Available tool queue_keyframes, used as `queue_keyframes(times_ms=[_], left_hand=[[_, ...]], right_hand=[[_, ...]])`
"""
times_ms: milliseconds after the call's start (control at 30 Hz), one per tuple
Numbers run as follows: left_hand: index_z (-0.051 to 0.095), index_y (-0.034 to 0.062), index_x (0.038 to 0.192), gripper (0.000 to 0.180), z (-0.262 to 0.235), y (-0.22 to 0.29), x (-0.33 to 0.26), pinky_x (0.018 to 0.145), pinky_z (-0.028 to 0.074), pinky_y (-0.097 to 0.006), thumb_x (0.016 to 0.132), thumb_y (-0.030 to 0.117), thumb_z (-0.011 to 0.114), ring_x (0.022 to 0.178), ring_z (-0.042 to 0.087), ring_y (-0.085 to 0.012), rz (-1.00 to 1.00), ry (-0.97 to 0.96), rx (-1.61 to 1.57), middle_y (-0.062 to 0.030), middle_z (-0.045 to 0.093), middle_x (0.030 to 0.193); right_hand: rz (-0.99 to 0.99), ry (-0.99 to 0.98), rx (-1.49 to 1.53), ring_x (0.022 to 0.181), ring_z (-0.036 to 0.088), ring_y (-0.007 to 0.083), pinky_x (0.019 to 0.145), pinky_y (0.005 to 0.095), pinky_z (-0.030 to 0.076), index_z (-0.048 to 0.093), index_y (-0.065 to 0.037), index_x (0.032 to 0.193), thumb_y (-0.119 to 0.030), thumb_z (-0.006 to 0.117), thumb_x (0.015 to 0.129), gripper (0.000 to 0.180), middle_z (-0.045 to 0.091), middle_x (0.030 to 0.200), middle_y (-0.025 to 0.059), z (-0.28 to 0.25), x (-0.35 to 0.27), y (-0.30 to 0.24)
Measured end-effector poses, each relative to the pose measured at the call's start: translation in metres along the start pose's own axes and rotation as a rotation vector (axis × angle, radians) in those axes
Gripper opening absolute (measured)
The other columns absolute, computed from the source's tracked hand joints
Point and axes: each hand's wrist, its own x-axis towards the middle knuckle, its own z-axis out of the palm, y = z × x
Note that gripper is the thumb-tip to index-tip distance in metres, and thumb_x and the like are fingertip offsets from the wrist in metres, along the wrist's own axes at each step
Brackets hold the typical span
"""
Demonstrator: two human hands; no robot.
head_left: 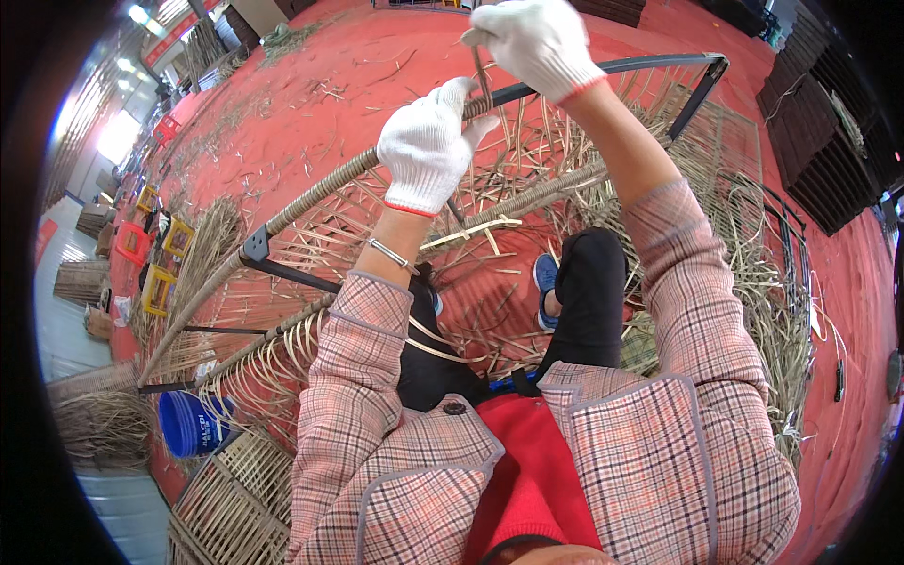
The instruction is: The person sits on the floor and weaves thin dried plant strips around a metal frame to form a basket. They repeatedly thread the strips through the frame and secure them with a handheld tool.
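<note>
Sitting low over a red floor (377,56) littered with cane offcuts, the person wears a pink-and-grey checked jacket (650,443) over a red top, knees in black trousers (589,282) drawn up beneath the work. Just beyond the knees, the left hand in a white knitted glove with a red cuff (426,149) is closed around the long, curved black metal frame rail (584,75), right where its tight wrapping of pale woven cane (320,193) ends, seemingly to pin the last turns so they do not slacken. Slightly farther out and higher, the right hand in a matching white glove (539,42) pinches a thin brown cane strip (482,80) between closed fingers, drawing it taut above the rail. Loose strips fan out under the frame on both sides. To the left, a round blue plastic bucket (193,424) with pale lettering stands beside flat woven panels (235,499), and square yellow and red crates (155,254) sit farther off. Dark woven panels (815,141) are stacked at the far right edge.
</note>
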Motion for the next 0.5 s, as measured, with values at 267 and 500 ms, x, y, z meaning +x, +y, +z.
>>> queue_keyframes(times_ms=[267,500], left_hand=[[0.076,0.0221,0.114,0.032,-0.001,0.001,-0.001,0.058,0.049,-0.037,0.085,0.035,0.079,0.065,0.062,-0.0216,0.061,-0.074,0.136,-0.0017,0.06,0.073],[0.073,0.0237,0.114,0.031,-0.008,0.005,0.007,0.06,0.051,-0.036,0.086,0.036,0.077,0.067,0.064,-0.0225,0.028,-0.19,0.153,-0.0016,0.061,0.075]], right_hand=[[0.163,-0.191,0.144,0.067,0.068,0.0356,0.063,0.0476,0.052,0.07,-0.015,0.07,-0.032,0.073,0.081,0.021,0.068,0.068,0.0124,0.045,-0.016,0.016],[0.492,-0.306,0.058,0.08,0.072,0.0324,0.07,0.0435,0.056,0.073,-0.017,0.099,-0.027,0.071,0.091,0.014,0.072,0.08,0.0099,-0.081,-0.118,0.056]])
